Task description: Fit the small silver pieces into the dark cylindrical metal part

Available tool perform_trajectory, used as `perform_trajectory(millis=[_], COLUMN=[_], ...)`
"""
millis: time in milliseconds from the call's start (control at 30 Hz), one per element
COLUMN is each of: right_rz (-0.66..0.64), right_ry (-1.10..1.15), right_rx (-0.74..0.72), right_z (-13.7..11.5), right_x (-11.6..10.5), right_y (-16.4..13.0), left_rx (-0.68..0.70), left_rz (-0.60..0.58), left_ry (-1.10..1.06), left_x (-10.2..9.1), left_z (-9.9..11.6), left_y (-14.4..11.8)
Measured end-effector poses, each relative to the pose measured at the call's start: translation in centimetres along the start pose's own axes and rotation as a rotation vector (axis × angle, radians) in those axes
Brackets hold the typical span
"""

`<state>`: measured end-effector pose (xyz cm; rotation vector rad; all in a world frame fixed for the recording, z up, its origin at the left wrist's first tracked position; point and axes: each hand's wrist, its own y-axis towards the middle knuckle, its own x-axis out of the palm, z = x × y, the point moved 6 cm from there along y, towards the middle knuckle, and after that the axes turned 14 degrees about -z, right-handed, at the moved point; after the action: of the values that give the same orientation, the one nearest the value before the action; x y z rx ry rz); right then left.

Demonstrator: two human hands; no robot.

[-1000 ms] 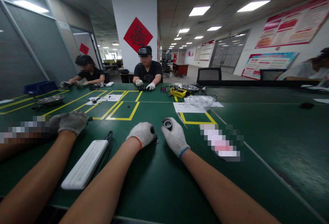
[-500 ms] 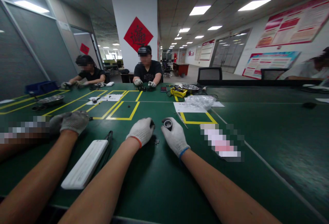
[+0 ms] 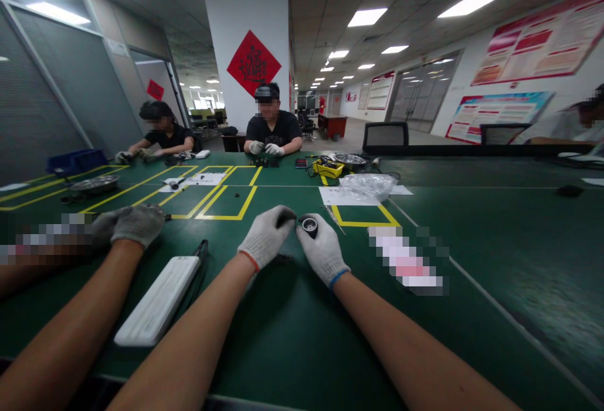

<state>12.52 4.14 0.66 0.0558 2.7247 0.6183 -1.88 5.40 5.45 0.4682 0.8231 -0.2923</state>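
Both my hands wear white knit gloves above a green table [image 3: 292,335]. My right hand [image 3: 323,248] grips a small black cylindrical part with a shiny round face [image 3: 309,225], held upright. My left hand [image 3: 265,235] is raised beside it, fingers pinched on something small and dark at the part's left edge; what it is stays too small to tell. Some tiny dark pieces [image 3: 283,258] lie on the table under my left hand.
A white flat bar [image 3: 158,301] with a black tool beside it lies at my left. A neighbour's gloved hand [image 3: 134,222] rests further left. Yellow tape boxes [image 3: 226,203], a plastic bag [image 3: 368,185], metal bowls and three seated co-workers are beyond.
My left hand rose from the table and moved right, meeting the black part in my right hand. The tiny pieces it covered now show on the table.
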Motion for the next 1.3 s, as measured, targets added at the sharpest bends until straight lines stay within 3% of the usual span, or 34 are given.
perform_trajectory(millis=[233, 567, 733, 1000, 1300], right_rz=[0.003, -0.008, 0.008, 0.150, 0.106], right_ry=[0.026, 0.073, 0.046, -0.062, -0.105], right_rx=[0.017, -0.022, -0.046, -0.145, -0.162], right_z=[-0.3, -0.5, -0.6, -1.0, -1.1], right_x=[-0.1, 0.0, 0.1, -0.8, -0.7], right_y=[-0.1, 0.0, -0.1, -0.1, -0.2], left_rx=[0.088, 0.125, 0.136, 0.131, 0.147], left_rz=[0.073, 0.055, 0.027, 0.022, 0.013], left_ry=[-0.161, -0.327, -0.359, -0.411, -0.398], left_x=[-0.5, -0.2, 0.0, 0.0, -0.1], left_z=[0.4, 0.3, 0.5, 0.7, 1.7], left_y=[-0.1, 0.1, 0.1, 0.0, -0.4])
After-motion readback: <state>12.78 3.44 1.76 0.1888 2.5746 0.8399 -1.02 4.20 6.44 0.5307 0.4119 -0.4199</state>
